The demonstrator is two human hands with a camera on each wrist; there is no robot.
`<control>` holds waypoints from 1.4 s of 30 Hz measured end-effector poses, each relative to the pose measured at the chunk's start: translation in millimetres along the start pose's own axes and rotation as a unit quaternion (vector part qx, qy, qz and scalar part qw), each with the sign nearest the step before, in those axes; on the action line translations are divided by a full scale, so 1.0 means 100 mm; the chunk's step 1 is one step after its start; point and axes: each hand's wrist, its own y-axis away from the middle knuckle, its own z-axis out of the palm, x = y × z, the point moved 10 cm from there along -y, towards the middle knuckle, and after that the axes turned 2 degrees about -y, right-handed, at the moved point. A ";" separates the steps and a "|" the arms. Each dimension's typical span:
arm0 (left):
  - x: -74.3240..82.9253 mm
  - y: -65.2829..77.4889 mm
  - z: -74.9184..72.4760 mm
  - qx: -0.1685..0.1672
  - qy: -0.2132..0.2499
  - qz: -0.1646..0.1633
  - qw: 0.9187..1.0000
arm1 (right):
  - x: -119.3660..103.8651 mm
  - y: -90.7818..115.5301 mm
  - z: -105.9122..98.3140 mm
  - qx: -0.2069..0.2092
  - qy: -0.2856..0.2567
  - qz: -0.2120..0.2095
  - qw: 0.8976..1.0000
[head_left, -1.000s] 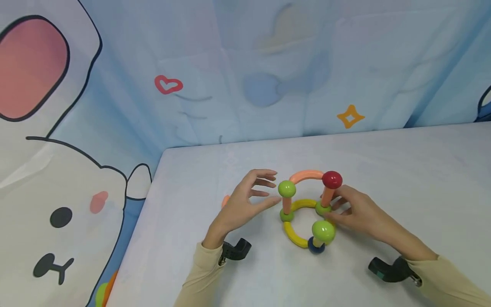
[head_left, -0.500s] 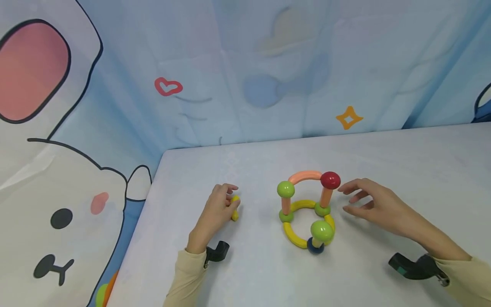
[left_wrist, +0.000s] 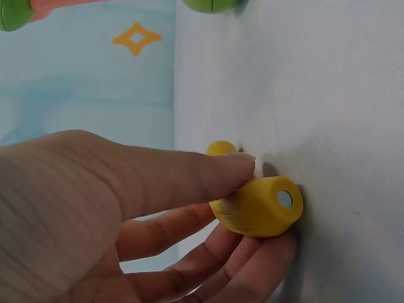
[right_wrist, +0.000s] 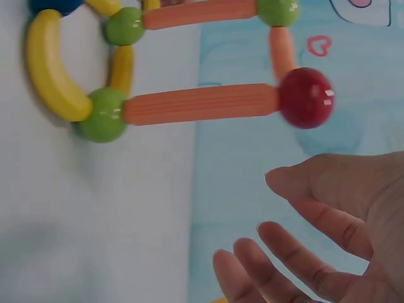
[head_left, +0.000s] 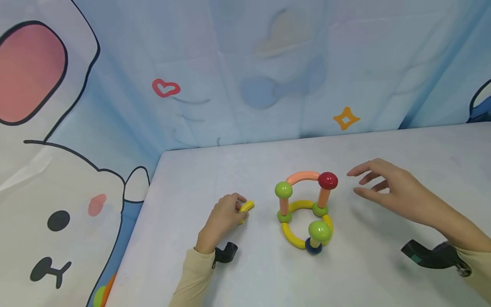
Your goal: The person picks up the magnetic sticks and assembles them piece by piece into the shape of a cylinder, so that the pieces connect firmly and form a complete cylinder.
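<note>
My left hand [head_left: 224, 219] pinches a curved yellow rod [left_wrist: 259, 205] between thumb and fingers, low over the table. A small silvery disc shows on the rod's end in the left wrist view. To its right stands a structure of rods and balls. Its base is a ring of curved yellow rods [head_left: 291, 237] joined by green balls [right_wrist: 104, 115] and a dark blue ball [head_left: 313, 247]. Orange upright rods [right_wrist: 202, 104] carry a green ball [head_left: 284, 189] and a red ball [head_left: 327, 181], bridged by an orange arc [head_left: 303, 176]. My right hand [head_left: 399, 192] hovers right of it, fingers relaxed, holding nothing.
The table [head_left: 192, 170] has a pale cloth. Behind it hangs a light blue curtain [head_left: 230, 111], with a large cartoon animal printed at the left. A black camera mount [head_left: 435, 256] sits on the right wrist, another [head_left: 226, 252] on the left.
My left hand moved left from beside the structure and took hold of the yellow rod, then came slightly back right with it. My right hand let go of the structure and drew away right.
</note>
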 end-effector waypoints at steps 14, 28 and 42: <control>0.13 0.18 -0.10 -0.041 0.222 0.012 0.974 | -1.19 -0.37 -0.20 -0.040 -0.024 -0.207 0.977; 0.76 0.36 0.17 -0.151 0.429 0.053 0.889 | -1.60 -0.65 0.38 -0.240 0.009 -0.225 0.944; 0.87 0.34 0.22 -0.150 0.443 0.033 0.883 | -1.59 -0.64 0.52 -0.236 0.046 -0.227 0.944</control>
